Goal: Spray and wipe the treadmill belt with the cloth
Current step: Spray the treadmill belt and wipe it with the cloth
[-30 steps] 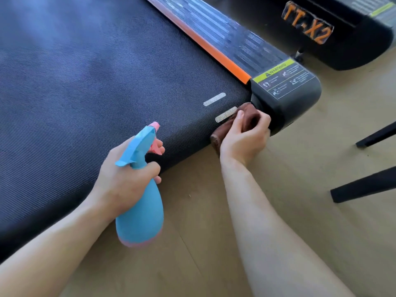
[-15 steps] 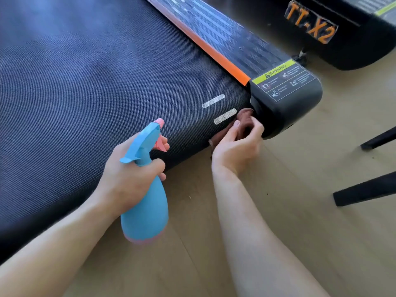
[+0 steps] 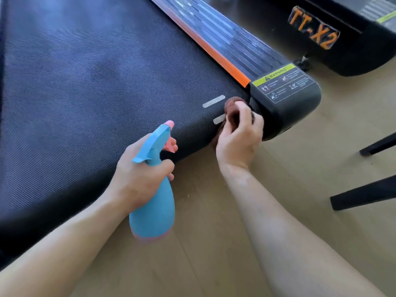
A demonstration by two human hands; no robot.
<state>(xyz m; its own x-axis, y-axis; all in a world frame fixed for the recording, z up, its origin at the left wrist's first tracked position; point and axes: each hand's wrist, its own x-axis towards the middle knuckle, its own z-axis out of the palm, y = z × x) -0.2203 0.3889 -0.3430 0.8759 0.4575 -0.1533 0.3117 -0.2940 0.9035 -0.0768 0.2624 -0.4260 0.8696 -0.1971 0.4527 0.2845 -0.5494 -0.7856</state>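
Note:
The dark textured treadmill belt (image 3: 90,99) fills the upper left, with two white dashes near its rear edge. My left hand (image 3: 139,176) grips a blue spray bottle (image 3: 153,209) with a pink trigger, held over the belt's rear edge, nozzle pointing toward the belt. My right hand (image 3: 237,138) holds a bunched brown cloth (image 3: 232,108) against the belt's rear right corner, next to the black end cap (image 3: 287,103). The hand covers much of the cloth.
An orange strip and ribbed side rail (image 3: 227,46) run along the belt's right side. A second black machine (image 3: 334,39) marked TT-X2 stands at the upper right. Two black furniture legs (image 3: 364,196) lie on the wooden floor (image 3: 214,264) at right.
My right hand has slid the cloth up from the belt's rear edge onto the corner by the end cap. The spray bottle has stayed nearly in place.

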